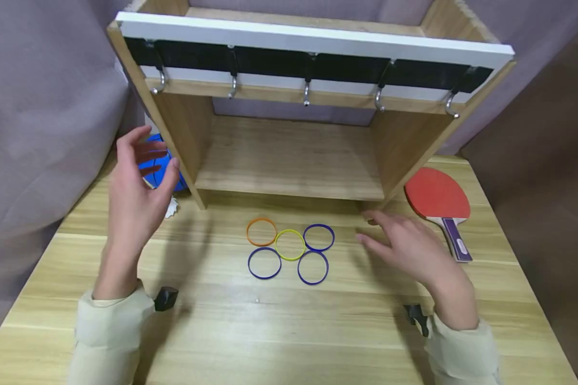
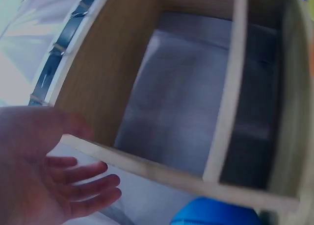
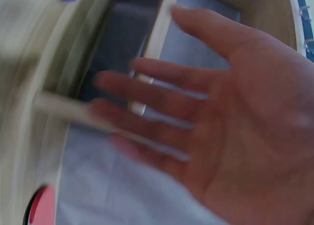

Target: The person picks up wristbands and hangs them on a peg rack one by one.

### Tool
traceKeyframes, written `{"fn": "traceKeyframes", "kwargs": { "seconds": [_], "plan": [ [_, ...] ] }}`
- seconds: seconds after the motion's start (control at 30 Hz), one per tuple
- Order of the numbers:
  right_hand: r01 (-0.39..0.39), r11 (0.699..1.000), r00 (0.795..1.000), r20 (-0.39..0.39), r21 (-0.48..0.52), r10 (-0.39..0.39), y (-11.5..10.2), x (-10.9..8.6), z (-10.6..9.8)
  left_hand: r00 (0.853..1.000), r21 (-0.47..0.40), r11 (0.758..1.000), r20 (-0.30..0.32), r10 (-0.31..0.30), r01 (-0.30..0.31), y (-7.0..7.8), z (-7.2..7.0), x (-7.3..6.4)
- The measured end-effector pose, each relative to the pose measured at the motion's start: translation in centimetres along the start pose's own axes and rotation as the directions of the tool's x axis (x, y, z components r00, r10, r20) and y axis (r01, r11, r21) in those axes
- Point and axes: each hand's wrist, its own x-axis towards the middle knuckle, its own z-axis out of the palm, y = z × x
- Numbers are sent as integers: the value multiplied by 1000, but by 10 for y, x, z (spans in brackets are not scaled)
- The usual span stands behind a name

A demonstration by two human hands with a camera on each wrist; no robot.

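My left hand (image 1: 137, 192) is raised beside the left side panel of a wooden shelf unit (image 1: 289, 155), its fingers spread and nothing in its grasp. In the left wrist view, the thumb overlaps the edge of that panel. Near the foot of the right panel, my right hand (image 1: 411, 246) reaches inward with loosely extended fingers, holding nothing. Between the hands, thin rings lie flat on the table: an orange ring (image 1: 248, 235), a yellow ring (image 1: 290, 260) and three dark blue rings (image 1: 264, 278), close together in two rows.
Several metal hooks (image 1: 306, 93) line the white and black front rail of the shelf. A table tennis paddle (image 1: 438, 192) lies at the right. Behind my left hand sit a blue object with dark lines (image 1: 178, 179) and a small white frilled thing (image 1: 172, 207). Grey cloth hangs behind.
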Motion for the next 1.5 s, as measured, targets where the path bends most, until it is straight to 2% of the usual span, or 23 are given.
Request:
{"fn": "traceKeyframes", "kwargs": {
  "seconds": [0.1,0.17,0.2,0.27,0.4,0.67,0.93,1.13,1.5],
  "plan": [
    [-74,995,984,169,62,63,-10,9,2,995,-43,997,-75,-65,62,4,3,9],
    [-122,990,968,230,73,102,-16,15,5,990,-52,995,-104,-95,90,7,5,14],
    [-136,988,965,235,67,117,-18,17,7,988,-52,994,-111,-106,101,8,6,15],
    [-147,988,969,209,52,133,-20,22,11,985,-56,991,-120,-124,118,9,8,17],
    [-122,991,983,146,49,113,-19,32,23,983,-56,990,-128,-133,127,9,10,17],
    [-88,993,989,128,75,78,-10,43,40,980,-64,995,-175,-92,82,4,15,19],
    [-45,996,995,91,74,38,-1,52,57,977,-98,992,-189,-101,84,2,18,21],
    [-12,994,1000,30,104,9,2,58,66,976,-82,993,-193,-98,84,1,19,21],
    [-62,995,997,-33,82,64,7,60,65,976,-79,992,-192,-107,93,0,19,22]
  ]
}}
